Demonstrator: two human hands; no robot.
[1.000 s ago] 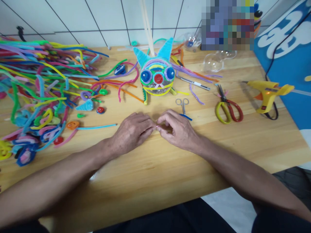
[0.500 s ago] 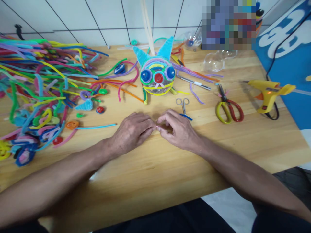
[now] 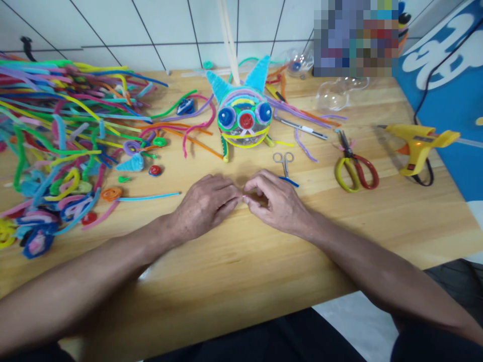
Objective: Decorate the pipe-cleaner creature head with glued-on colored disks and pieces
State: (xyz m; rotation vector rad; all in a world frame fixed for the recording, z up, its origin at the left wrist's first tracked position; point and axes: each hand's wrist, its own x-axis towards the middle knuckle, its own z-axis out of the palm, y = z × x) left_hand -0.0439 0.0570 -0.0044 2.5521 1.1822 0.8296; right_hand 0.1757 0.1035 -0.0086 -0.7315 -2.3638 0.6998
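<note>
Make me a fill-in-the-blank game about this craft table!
1. The craft face has ____ pointed ears.
2. The round nose is coloured ____.
3. The body of the glue gun is coloured ____.
4. Of the left hand and the right hand, the one nearer the small scissors is the ____ one.

Missing words: two; red; yellow; right.

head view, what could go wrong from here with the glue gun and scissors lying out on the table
The left hand and right hand meet at their fingertips on a tiny pinkish bit, mostly hidden; it could slip loose. The glue gun shows a small orange glow, so its nozzle may be hot, and it points toward the scissors: a hand reaching there might brush it.
</note>
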